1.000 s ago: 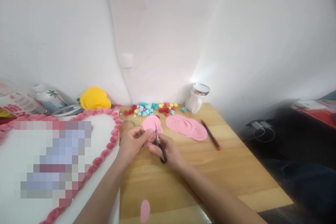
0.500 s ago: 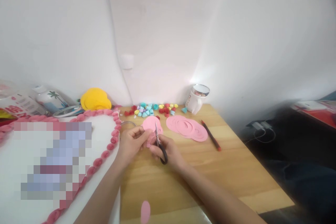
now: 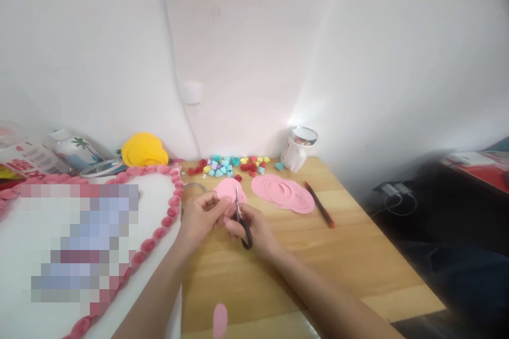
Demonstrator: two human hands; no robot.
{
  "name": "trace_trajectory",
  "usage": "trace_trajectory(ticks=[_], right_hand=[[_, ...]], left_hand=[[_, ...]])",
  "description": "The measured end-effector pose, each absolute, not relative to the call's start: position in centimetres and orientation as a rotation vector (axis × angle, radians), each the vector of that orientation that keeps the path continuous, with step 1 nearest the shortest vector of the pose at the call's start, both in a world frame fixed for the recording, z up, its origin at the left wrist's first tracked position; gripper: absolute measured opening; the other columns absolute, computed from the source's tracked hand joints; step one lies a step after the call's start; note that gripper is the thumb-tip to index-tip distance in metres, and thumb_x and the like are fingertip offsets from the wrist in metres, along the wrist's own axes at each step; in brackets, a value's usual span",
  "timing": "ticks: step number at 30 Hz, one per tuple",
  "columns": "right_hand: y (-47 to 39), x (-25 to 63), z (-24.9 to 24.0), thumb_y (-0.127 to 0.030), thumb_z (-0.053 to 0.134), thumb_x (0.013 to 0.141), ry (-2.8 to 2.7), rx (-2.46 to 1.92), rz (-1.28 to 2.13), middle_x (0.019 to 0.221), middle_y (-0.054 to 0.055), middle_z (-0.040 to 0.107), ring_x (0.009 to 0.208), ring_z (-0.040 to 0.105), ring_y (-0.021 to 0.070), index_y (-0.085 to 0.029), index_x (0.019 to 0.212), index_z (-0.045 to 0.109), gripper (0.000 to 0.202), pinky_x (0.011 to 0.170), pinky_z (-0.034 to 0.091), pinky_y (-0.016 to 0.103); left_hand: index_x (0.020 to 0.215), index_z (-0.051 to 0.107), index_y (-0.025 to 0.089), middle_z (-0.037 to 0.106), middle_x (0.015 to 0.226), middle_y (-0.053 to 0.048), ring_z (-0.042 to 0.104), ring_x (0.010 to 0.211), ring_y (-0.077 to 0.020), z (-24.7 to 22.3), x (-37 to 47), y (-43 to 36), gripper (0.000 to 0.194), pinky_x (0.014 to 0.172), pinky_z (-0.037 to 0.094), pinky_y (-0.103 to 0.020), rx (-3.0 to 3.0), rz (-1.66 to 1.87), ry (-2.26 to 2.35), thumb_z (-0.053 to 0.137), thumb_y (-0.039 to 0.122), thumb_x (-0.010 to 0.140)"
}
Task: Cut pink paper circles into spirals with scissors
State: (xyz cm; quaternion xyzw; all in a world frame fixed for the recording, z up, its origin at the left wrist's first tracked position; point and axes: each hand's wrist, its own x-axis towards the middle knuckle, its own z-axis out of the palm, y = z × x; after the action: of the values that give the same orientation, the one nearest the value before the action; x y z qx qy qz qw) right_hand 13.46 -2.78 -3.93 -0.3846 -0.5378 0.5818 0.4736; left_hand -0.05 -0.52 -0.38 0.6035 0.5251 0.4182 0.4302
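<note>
The wooden desk [image 3: 338, 275], light brown with visible grain, has its far edge at a plain pale wall [image 3: 246, 37]. Above that edge sit a small white box [image 3: 193, 92] and, beside it, a thin cord-like line [image 3: 170, 53] running down toward the desk. Soft light brightens the wall over the desk's far right corner. Right of the desk lies a dark area [image 3: 441, 228] with a looped white cable [image 3: 413, 206]; past it, a red surface [image 3: 483, 168].

Board [image 3: 153, 201] cut off at left and bottom edges, middle pixelated; pink paper [image 3: 228, 188] partly hidden by left hand [image 3: 203, 215], likely pinched; right hand [image 3: 256, 229] covering part of scissors [image 3: 238, 205]; bag [image 3: 29, 154] lettering blurred
</note>
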Motion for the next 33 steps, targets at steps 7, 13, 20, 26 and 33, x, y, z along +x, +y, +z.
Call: trace_trajectory(ticks=[7,13,20,26,33], right_hand=[[-2.56,13.61,-3.44,-0.047,0.066,0.067,-1.322,-0.895,1.406,0.071,0.001,0.054,0.063,0.046,0.012,-0.017,0.076,0.05,0.035,0.056,0.036,0.024],[-2.63,13.59,-3.29,-0.047,0.065,0.069,-1.337,-0.905,1.405,0.073,0.001,0.055,0.062,0.046,0.012,-0.017,0.078,0.052,0.034,0.056,0.036,0.024],[-2.65,13.67,-3.29,-0.048,0.065,0.069,-1.352,-0.927,1.39,0.063,-0.002,0.048,0.055,0.039,0.0096,-0.017,0.076,0.053,0.033,0.05,0.031,0.022],[-2.61,13.67,-3.46,-0.048,0.064,0.068,-1.341,-0.926,1.387,0.059,-0.003,0.047,0.051,0.04,0.0089,-0.017,0.074,0.053,0.034,0.048,0.032,0.022],[-2.81,13.75,-3.44,-0.045,0.065,0.07,-1.335,-0.95,1.382,0.054,-0.004,0.047,0.048,0.043,0.0089,-0.016,0.074,0.053,0.031,0.047,0.033,0.022]], left_hand=[[0.053,0.055,0.016,0.05,0.042,0.004,0.044,0.039,-0.0067,-0.32,0.14,-0.66,0.028,0.038,0.031,-0.018,1.484,0.995,1.319,0.063,0.037,0.069],[0.052,0.054,0.016,0.05,0.041,0.004,0.043,0.039,-0.0068,-0.19,0.02,-0.6,0.029,0.04,0.033,-0.018,1.504,0.995,1.308,0.062,0.038,0.07],[0.05,0.051,0.017,0.048,0.04,0.006,0.041,0.037,-0.0059,-0.05,0.0,-0.53,0.03,0.039,0.032,-0.018,1.497,1.027,1.273,0.062,0.037,0.07],[0.052,0.052,0.017,0.048,0.041,0.006,0.042,0.038,-0.006,-0.43,-0.13,-0.44,0.029,0.039,0.032,-0.017,1.474,1.03,1.261,0.062,0.037,0.071],[0.054,0.053,0.016,0.049,0.043,0.005,0.043,0.04,-0.0054,-0.32,-0.24,-0.44,0.028,0.039,0.033,-0.017,1.453,1.038,1.25,0.062,0.036,0.072]])
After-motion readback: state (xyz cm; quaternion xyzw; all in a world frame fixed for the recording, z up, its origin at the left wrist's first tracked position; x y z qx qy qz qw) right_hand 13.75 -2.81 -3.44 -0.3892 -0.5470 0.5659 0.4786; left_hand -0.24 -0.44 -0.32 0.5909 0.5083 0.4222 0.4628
